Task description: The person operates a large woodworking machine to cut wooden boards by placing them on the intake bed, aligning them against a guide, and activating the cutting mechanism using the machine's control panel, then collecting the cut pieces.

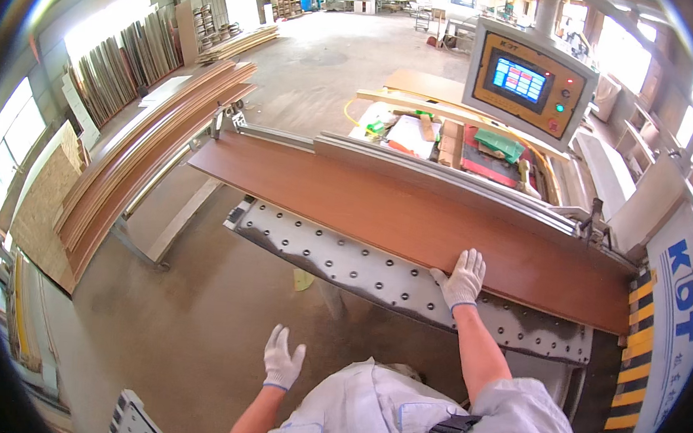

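A long reddish-brown board [363,206] lies flat along a metal fence [460,180]. Its right end meets the machine beside a yellow-and-black striped strip. My right hand [463,279], in a white knit glove, rests flat on the board's near edge with the fingers stretched out. Under the board, a pale support table [344,260] dotted with rollers or balls shows along the near side. My left hand [283,359], gloved in white too, hangs in the air over the floor to the left of my body. Its fingers are apart and it holds nothing.
A stack of brown boards [156,157] stands to the left. A control panel [529,83] with a lit screen hangs at the upper right. Behind the fence, a bench carries a green item [499,145] and loose papers. The machine body [675,292] borders the right side.
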The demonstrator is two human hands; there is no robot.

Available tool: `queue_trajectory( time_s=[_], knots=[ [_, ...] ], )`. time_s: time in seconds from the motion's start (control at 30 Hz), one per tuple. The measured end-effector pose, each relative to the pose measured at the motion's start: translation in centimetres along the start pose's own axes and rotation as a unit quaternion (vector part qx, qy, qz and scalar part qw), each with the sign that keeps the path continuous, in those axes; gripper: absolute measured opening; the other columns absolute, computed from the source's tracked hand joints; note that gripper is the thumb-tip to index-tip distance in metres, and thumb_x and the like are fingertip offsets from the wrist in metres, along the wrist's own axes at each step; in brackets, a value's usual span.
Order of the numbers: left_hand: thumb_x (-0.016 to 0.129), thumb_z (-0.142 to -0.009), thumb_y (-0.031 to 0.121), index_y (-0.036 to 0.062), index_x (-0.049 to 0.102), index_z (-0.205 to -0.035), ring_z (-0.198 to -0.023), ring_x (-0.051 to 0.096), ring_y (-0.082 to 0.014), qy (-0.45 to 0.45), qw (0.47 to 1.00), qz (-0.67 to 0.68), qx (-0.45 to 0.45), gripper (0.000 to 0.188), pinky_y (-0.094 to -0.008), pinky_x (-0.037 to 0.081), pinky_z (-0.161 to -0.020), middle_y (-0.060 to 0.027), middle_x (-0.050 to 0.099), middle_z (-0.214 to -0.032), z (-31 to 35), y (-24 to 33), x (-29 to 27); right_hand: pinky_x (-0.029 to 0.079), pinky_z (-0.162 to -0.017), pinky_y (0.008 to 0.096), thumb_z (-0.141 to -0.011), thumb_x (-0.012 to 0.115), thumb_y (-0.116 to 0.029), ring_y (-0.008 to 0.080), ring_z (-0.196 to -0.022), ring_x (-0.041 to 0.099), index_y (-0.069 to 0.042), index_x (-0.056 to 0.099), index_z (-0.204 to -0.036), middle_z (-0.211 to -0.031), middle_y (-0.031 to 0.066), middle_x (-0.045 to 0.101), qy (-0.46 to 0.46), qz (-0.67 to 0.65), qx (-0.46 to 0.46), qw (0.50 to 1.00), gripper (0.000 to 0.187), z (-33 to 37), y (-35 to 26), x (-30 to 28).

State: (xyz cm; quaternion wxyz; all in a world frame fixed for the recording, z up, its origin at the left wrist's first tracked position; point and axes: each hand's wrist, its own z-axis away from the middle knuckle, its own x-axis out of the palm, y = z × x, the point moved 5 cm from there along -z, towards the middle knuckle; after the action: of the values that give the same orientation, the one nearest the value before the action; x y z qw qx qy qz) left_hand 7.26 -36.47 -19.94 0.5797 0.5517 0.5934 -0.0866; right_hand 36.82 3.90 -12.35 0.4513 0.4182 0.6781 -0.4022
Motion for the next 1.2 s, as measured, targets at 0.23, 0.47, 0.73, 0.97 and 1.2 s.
queue_trajectory(
  time_s=[0.23,0.47,0.73,0.97,1.2],
  knots=[
    [0.073,-0.091,0.03,-0.0067,0.05,-0.141,-0.139,0.047,-0.0452,0.011,0.978,0.018,-0.208,0.066,-0.0486,0.039,-0.117,-0.0309,0.047,-0.15,6.9,-10.8,-3.9,0.017,-0.127,0.05,-0.082,0.07,-0.07,0.0408,-0.153,0.028,0.009,0.042,-0.151,-0.161,0.0287,0.036,0.004,0.001,-0.035,0.999,0.108,-2.7,-12.3,3.2],
    [0.072,-0.092,0.03,-0.0066,0.05,-0.143,-0.138,0.049,-0.0442,0.038,0.984,0.085,-0.149,0.067,-0.0473,0.04,-0.117,-0.0298,0.05,-0.148,-5.9,-12.5,-7.6,0.019,-0.128,0.0481,-0.077,0.076,-0.068,0.038,-0.153,0.032,0.006,0.046,-0.149,-0.16,0.0262,0.04,0.019,-0.001,-0.033,0.999,0.107,-4.0,-18.2,4.2],
    [0.074,-0.093,0.031,-0.0048,0.055,-0.139,-0.131,0.056,-0.0445,0.016,0.997,0.068,-0.035,0.061,-0.0474,0.044,-0.113,-0.0284,0.058,-0.14,-24.8,-16.1,-11.2,0.025,-0.126,0.0482,-0.062,0.09,-0.055,0.0381,-0.149,0.038,0.006,0.051,-0.143,-0.156,0.0237,0.046,0.052,-0.011,-0.029,0.998,0.109,-3.9,-21.0,4.9],
    [0.074,-0.091,0.035,-0.0024,0.058,-0.134,-0.131,0.054,-0.0452,-0.059,0.982,0.081,0.158,0.059,-0.0512,0.042,-0.113,-0.0282,0.059,-0.138,-41.0,-15.9,-7.8,0.026,-0.126,0.0485,-0.054,0.094,-0.048,0.0362,-0.15,0.037,0.004,0.052,-0.142,-0.156,0.0222,0.046,0.061,0.004,-0.016,0.998,0.111,-3.8,-20.0,5.4],
    [0.059,-0.095,0.058,0.0028,0.046,-0.151,-0.153,0.027,-0.0425,-0.171,0.95,-0.133,0.224,0.08,-0.0537,0.018,-0.126,-0.0242,0.036,-0.162,-58.4,-19.5,2.1,0.026,-0.125,0.0506,-0.068,0.089,-0.039,0.038,-0.15,0.036,0.003,0.049,-0.145,-0.157,0.0229,0.044,0.081,0.045,0.071,0.993,0.097,-2.4,-23.9,5.0]
  ],
)
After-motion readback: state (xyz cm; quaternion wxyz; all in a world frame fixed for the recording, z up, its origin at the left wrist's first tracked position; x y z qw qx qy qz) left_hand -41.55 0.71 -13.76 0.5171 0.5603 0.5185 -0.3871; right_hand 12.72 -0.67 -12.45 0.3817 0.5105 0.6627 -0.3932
